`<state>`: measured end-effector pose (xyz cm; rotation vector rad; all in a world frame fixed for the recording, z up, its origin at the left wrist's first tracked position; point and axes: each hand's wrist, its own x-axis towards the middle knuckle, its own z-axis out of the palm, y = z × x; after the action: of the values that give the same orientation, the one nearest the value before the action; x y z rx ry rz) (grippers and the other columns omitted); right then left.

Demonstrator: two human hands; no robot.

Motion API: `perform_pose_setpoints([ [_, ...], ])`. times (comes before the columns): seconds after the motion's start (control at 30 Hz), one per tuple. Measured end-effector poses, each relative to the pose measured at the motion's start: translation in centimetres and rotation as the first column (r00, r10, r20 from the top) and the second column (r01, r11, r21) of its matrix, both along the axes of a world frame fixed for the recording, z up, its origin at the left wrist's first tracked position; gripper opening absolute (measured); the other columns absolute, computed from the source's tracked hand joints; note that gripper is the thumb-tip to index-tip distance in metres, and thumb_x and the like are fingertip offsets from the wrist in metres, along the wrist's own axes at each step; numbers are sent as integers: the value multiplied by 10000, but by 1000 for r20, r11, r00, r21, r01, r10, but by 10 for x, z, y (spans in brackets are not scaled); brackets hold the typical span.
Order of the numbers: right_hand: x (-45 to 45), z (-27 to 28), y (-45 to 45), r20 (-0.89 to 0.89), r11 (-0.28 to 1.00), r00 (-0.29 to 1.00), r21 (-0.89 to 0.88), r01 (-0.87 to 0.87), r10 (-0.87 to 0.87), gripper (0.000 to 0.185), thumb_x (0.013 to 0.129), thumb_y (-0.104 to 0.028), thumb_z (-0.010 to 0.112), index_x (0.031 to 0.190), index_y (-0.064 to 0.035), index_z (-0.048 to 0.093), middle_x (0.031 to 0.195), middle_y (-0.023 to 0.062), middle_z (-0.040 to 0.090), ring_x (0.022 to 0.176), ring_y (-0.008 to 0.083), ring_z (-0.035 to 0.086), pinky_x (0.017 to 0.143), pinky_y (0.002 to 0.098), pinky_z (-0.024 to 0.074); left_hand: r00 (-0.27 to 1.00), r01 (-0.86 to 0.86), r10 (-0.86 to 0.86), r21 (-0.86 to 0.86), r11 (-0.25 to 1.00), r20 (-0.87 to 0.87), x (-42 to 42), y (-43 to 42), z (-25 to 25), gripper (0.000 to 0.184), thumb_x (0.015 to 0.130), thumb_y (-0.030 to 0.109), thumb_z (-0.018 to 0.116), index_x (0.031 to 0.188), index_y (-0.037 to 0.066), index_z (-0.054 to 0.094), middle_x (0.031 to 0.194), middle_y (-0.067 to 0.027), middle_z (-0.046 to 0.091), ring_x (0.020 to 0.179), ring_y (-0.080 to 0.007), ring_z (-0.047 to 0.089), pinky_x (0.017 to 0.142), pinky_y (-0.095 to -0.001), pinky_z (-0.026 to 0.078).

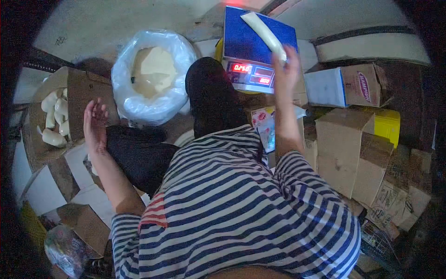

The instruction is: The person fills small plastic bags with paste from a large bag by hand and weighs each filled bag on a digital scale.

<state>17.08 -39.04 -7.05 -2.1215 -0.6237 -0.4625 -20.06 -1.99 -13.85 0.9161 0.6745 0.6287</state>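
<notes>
A digital scale with a blue platform stands ahead of me, its red display reading about 0.250. Across the platform slants a long, slim, pale packet, filled with something whitish. My right hand has its fingers closed around the packet's lower end, at the platform's front right. My left hand is raised at the left with fingers apart and nothing in it. Beside it, a cardboard box contains several similar pale, filled packets.
A clear plastic sack of pale yellowish powder sits between my left hand and the scale. Cardboard boxes and a yellow container stand at the right. A clear plastic bag lies at the lower left.
</notes>
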Motion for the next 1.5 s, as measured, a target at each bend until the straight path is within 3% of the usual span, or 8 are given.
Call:
perform_pose_setpoints([
  [0.13, 76, -73, -110, -157, 986, 974, -74, 152, -162, 376, 803, -213, 640, 1074, 36, 561, 955, 90, 589, 871, 156, 551, 757, 288, 448, 1000, 13, -11, -48, 999, 27, 8, 0, -1, 452, 880, 345, 515, 1243, 81, 459, 1267, -80, 472, 1104, -223, 471, 933, -371, 368],
  [0.27, 83, -86, -100, -300, 959, 918, -196, 207, -259, 425, 750, -462, 618, 1018, -135, 662, 1272, 209, 461, 1177, 357, 427, 996, 467, 294, 997, -24, 23, -18, 1000, -75, 17, -7, 6, 410, 888, 321, 507, 1222, 84, 477, 1225, -72, 504, 1069, -219, 492, 900, -355, 382],
  [0.47, 119, -74, -70, -171, 959, 958, -208, 192, -229, 363, 784, -460, 549, 970, -177, 681, 1152, 89, 584, 1091, 285, 523, 1005, 462, 282, 999, 48, -48, 25, 999, -1, 6, 2, -4, 384, 888, 346, 510, 1185, 102, 491, 1220, -57, 516, 1032, -173, 511, 880, -311, 382],
  [0.57, 110, 16, -32, -330, 858, 909, -511, 55, -255, 422, 804, -488, 516, 941, -126, 684, 972, 160, 637, 985, 282, 583, 984, 428, 303, 999, 33, -33, 8, 999, -9, 5, -2, 2, 367, 889, 341, 509, 1174, 109, 498, 1215, -46, 519, 1021, -162, 513, 872, -310, 384],
  [0.7, 157, 89, 6, 111, 563, 992, -816, 130, -67, 439, 788, -554, 500, 968, -195, 678, 916, 97, 662, 966, 282, 595, 969, 652, 108, 1000, -7, 7, -35, 999, -13, 5, -1, 7, 356, 893, 334, 506, 1172, 112, 501, 1212, -43, 521, 1017, -159, 516, 864, -309, 391],
  [1.0, 197, 205, 75, 147, 240, 943, -968, 75, 298, 382, 815, -489, 507, 970, -177, 666, 917, 83, 661, 951, 286, 595, 987, 616, 118, 1000, -8, 8, -11, 1000, -18, -1, -2, 3, 426, 900, 342, 489, 1235, 81, 452, 1245, -71, 492, 1022, -185, 504, 900, -338, 377],
  [1.2, 204, 191, 72, 5, 423, 973, -901, -96, 230, 399, 805, -413, 578, 1011, -78, 646, 971, 125, 653, 933, 291, 606, 892, 392, 400, 1000, 7, -7, -33, 999, -4, -2, 4, 0, 412, 909, 336, 480, 1232, 81, 459, 1221, -60, 512, 1018, -185, 512, 890, -331, 387],
  [1.5, 171, 81, -32, -457, 866, 887, -414, -279, 68, 305, 835, -270, 612, 967, 3, 650, 826, 57, 645, 753, 112, 570, 690, 256, 461, 999, 40, -40, -11, 999, -25, 0, 4, -2, 417, 910, 330, 475, 1240, 75, 453, 1216, -68, 517, 1041, -193, 517, 891, -335, 394],
])
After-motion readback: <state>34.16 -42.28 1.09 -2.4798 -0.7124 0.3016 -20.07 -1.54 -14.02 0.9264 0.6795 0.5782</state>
